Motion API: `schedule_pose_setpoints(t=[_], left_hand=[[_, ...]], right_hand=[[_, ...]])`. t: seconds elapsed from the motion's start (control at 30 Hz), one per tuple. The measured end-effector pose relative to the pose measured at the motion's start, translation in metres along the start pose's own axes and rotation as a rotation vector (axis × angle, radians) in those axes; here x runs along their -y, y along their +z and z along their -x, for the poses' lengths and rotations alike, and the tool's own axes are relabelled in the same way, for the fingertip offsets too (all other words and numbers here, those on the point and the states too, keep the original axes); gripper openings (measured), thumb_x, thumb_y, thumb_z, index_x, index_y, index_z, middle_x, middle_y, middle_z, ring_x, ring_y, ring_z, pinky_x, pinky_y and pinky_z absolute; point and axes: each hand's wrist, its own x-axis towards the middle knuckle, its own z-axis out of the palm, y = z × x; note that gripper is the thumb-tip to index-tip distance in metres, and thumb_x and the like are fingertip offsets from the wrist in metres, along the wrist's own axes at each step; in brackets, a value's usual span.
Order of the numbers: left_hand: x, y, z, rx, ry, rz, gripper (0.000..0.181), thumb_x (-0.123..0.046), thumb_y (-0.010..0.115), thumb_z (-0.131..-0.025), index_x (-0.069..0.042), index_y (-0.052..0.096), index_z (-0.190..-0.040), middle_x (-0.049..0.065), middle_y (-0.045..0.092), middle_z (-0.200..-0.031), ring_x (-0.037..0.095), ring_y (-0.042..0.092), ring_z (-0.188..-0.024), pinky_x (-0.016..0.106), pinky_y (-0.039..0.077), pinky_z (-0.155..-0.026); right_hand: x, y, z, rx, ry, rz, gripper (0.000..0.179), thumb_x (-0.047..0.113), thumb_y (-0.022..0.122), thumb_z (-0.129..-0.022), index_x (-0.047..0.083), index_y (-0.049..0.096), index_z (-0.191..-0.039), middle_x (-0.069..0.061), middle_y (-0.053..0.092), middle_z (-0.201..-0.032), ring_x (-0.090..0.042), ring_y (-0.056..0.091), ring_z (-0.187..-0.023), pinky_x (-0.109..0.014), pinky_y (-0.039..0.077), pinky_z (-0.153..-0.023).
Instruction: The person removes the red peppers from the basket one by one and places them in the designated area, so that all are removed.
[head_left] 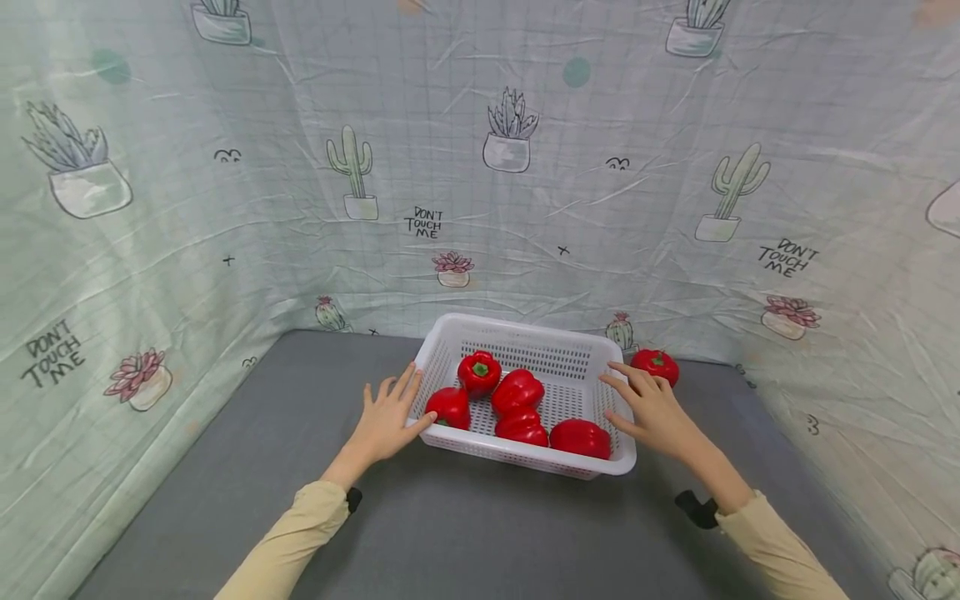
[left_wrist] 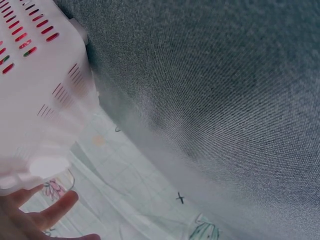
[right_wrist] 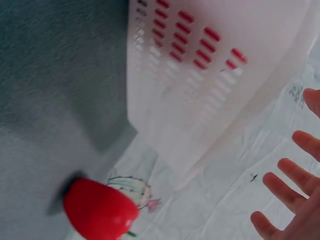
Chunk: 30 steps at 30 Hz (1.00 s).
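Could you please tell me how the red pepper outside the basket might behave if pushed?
That red pepper might roll unevenly, given its rounded sides. Its glossy skin could be slippery. It would probably stay stiff, since its outline looks plump.

The white rectangular perforated plastic basket (head_left: pixel 517 452) looked smooth, with a soft sheen. Inside it, the rounded red bell peppers (head_left: pixel 517 392) were slick and glossy, like the lone red bell pepper (head_left: pixel 655 365) near its far right corner. Beneath the basket, the flat grey tabletop (head_left: pixel 480 533) looked matt — finely ribbed like woven cloth. Behind it hung a pale green printed sheet (head_left: pixel 525 212), creased and faintly shiny.
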Motion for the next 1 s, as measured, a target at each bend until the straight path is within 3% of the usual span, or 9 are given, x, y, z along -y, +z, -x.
schedule_pose_setpoints(t=[0.47, 1.0], left_hand=[[0.0, -0.001, -0.003, -0.006, 0.001, -0.004, 0.078, -0.055, 0.047, -0.082, -0.009, 0.026, -0.141, 0.011, 0.023, -0.148, 0.038, 0.034, -0.121, 0.071, 0.015, -0.095], [-0.001, -0.001, -0.001, 0.001, -0.007, 0.011, 0.078, -0.054, 0.049, -0.082, -0.009, 0.026, -0.141, 0.011, 0.024, -0.148, 0.038, 0.034, -0.121, 0.071, 0.015, -0.096]], right_hand=[[0.022, -0.005, -0.009, 0.193, -0.059, 0.011, 0.065, 0.036, 0.073, -0.069, 0.013, 0.05, -0.125, -0.012, 0.046, -0.13, -0.028, 0.043, -0.115, -0.05, 0.034, -0.088], [0.031, 0.016, -0.018, 0.423, -0.047, 0.018, 0.054, 0.044, 0.061, -0.078, 0.018, 0.051, -0.124, -0.007, 0.051, -0.127, -0.028, 0.042, -0.118, -0.052, 0.034, -0.093]])
